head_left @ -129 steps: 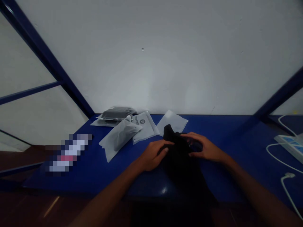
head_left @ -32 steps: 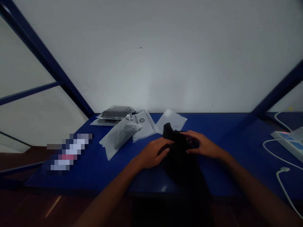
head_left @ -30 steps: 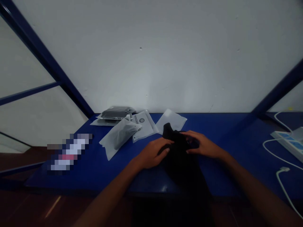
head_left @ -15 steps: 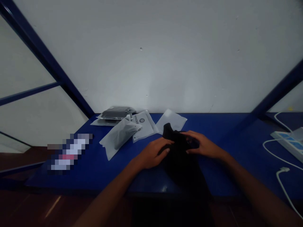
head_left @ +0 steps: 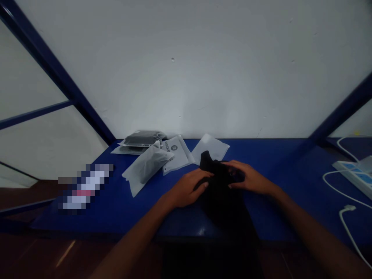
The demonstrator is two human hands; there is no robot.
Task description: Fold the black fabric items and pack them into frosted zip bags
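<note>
A black cloth item (head_left: 223, 201) lies bunched on the blue table and hangs down over its front edge; its exact kind does not show. On its left side, my left hand (head_left: 188, 188) is closed, thumb and fingers pinching a fold of the fabric. My right hand (head_left: 247, 176) curls around the upper right part of the same cloth, thumb towards me. Between the right thumb and fingers shows a dark, faintly patterned patch (head_left: 236, 174) that I cannot make out. Just behind the cloth rests a frosted plastic bag (head_left: 212, 146).
Left of centre lie a crumpled frosted bag (head_left: 147, 168), a printed bag (head_left: 176, 155) and stacked bags with dark contents (head_left: 142, 138). A blurred-out object (head_left: 87, 188) is at far left. At right are a power strip (head_left: 354, 176) and a white cable (head_left: 347, 224). A white wall (head_left: 232, 77) stands behind.
</note>
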